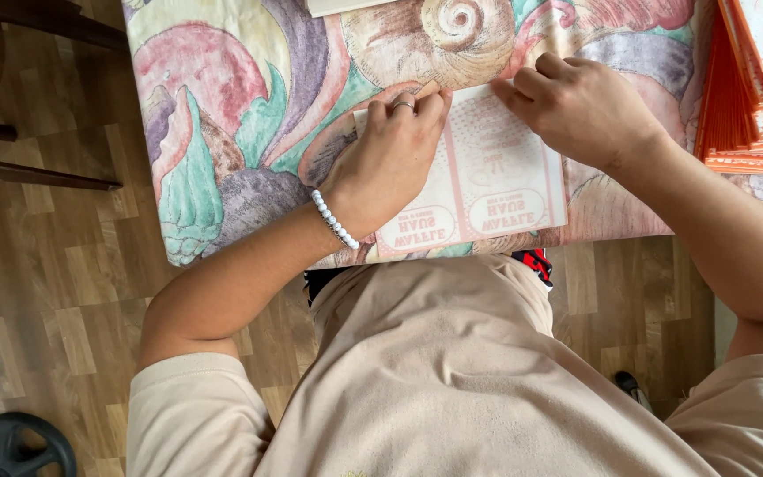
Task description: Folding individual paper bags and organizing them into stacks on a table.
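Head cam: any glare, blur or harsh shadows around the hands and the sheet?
Head view: soft, even light, no glare on the flat printed sheet; left hand and right hand are sharp, casting only faint shadows on it. Slight wide-angle stretch toward the edges, where the orange stack is cropped.

An even, soft daylight is spread over the patterned tablecloth (249, 115), with no hard glare recorded anywhere on it. Only faint, short shadows are cast beneath the left hand (395, 150) and the right hand (580, 110) onto the flat printed sheet (487, 185) lying on that cloth. Colours on the cloth are rendered pale and slightly washed. Sharp focus is held across the cloth, while the wooden floor (55, 283) below its near edge is shown somewhat dimmer. Slight wide-angle stretching is seen towards the frame corners beyond the cloth.
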